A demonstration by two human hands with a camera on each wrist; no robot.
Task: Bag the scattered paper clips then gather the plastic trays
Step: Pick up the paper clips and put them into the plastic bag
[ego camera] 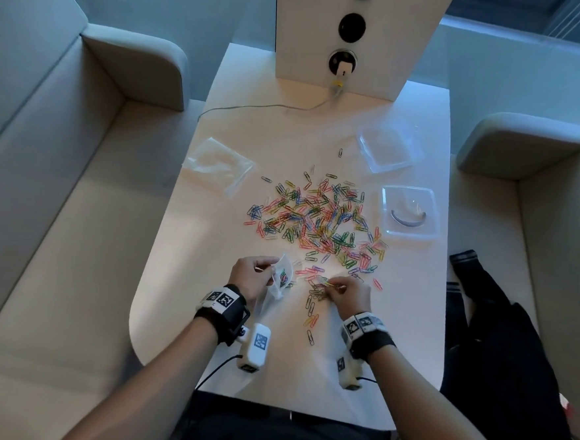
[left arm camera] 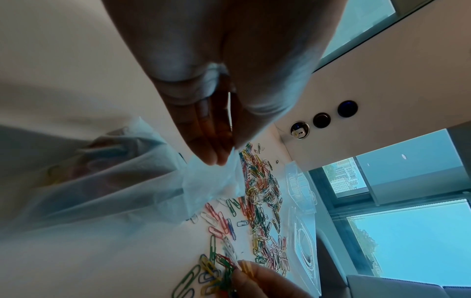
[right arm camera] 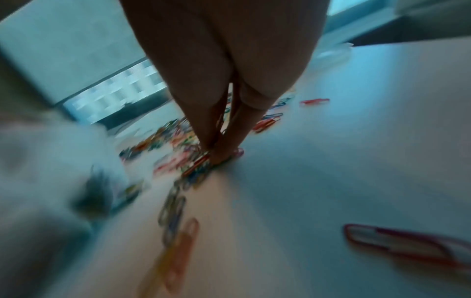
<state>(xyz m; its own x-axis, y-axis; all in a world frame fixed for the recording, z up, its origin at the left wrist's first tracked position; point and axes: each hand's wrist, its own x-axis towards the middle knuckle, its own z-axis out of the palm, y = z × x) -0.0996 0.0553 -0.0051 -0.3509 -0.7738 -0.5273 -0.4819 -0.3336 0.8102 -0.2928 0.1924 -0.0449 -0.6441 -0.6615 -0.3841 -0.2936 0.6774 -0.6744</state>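
Head view first: the clips (ego camera: 319,218) lie in a bright, many-coloured scatter across the middle of the white table (ego camera: 271,366), with a thinner trail running toward the near edge. At the near fringe of that scatter the right hand (ego camera: 350,294) is down on the tabletop, fingers curled in tight and pinching a small bunch of clips — one yellow clip sticks out between the fingertips. The right wrist view is blurred, but it shows the same narrow pinch, fingertips (right arm camera: 216,149) pressed down among the clips.

Just left of it, the left hand (ego camera: 252,275) grips the clear bag (ego camera: 283,276) by its mouth, thumb and fingers closed on the plastic. A few dark clips show through the film inside. In the left wrist view the fingers (left arm camera: 203,137) lie close together, nipping the bag's edge, and the bag's body trails away toward the wrist.

Two clear trays sit on the right side of the table: the near tray (ego camera: 411,211) just beside the scatter, the far tray (ego camera: 388,149) beyond it — apart from each other. A spare bag (ego camera: 218,165) lies flat at the far left. A cable (ego camera: 255,106) runs across the far end.
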